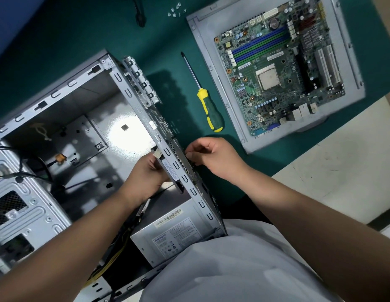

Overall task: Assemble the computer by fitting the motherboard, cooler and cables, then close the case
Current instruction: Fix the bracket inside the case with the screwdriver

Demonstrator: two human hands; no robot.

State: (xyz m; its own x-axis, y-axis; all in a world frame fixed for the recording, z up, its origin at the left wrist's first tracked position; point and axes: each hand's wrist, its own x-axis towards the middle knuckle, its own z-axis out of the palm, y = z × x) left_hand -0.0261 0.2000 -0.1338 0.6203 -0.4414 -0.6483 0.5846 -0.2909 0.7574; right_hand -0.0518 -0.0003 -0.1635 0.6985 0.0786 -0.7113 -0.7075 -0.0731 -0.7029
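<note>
The open grey computer case point(58, 99) lies on a green mat, its inside bare metal. My left hand point(146, 173) is inside the case at the rear wall, gripping a dark fan-like part point(167, 168) pressed against that wall. My right hand point(213, 158) is outside the same wall, fingers pinching something small at the perforated grille point(178, 151); what it pinches is hidden. The green motherboard point(279, 68) lies on the grey side panel point(202, 40) at the upper right. A power supply point(174, 234) sits in the case's near corner.
A yellow and green screwdriver point(209, 110) lies on the mat between the case and the panel. Several loose screws point(175, 10) and a black cable plug point(140, 18) lie at the top. Cables point(21, 171) trail inside the case on the left. The mat's edge point(283, 168) runs at right.
</note>
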